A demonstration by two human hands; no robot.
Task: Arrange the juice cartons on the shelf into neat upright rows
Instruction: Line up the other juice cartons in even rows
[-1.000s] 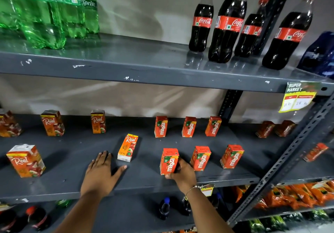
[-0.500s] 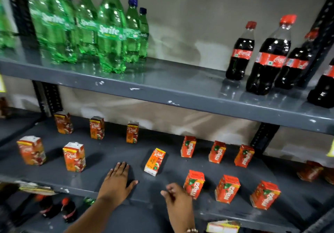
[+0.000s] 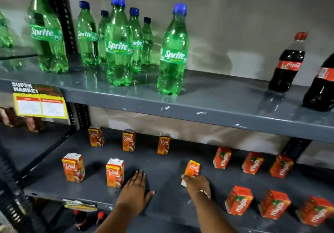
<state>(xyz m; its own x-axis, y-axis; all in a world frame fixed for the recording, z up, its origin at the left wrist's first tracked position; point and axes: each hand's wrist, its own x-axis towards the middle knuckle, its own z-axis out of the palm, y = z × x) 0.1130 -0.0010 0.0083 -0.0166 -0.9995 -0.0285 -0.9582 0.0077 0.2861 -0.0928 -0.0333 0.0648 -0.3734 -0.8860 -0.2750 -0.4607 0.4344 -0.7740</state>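
Observation:
On the grey middle shelf (image 3: 162,202) stand orange Real juice cartons: three in a back row (image 3: 128,142) and two in front at the left (image 3: 115,172). My right hand (image 3: 197,184) grips the lower end of a tilted Real carton (image 3: 192,169) in the front row. My left hand (image 3: 134,192) lies flat on the shelf, fingers apart, just right of the second front carton. Red Maaza cartons stand to the right, three at the back (image 3: 252,162) and three in front (image 3: 274,206).
The upper shelf (image 3: 198,104) overhangs the cartons, holding several green Sprite bottles (image 3: 118,48) and two Coca-Cola bottles (image 3: 287,66). A yellow price tag (image 3: 40,102) hangs from its edge at left. Dark uprights (image 3: 61,16) frame the rack. Bottles sit below the middle shelf.
The view swung left and up. My right hand left the front Maaza carton, moved left and took hold of the tilted Real carton. My left hand stayed flat on the shelf.

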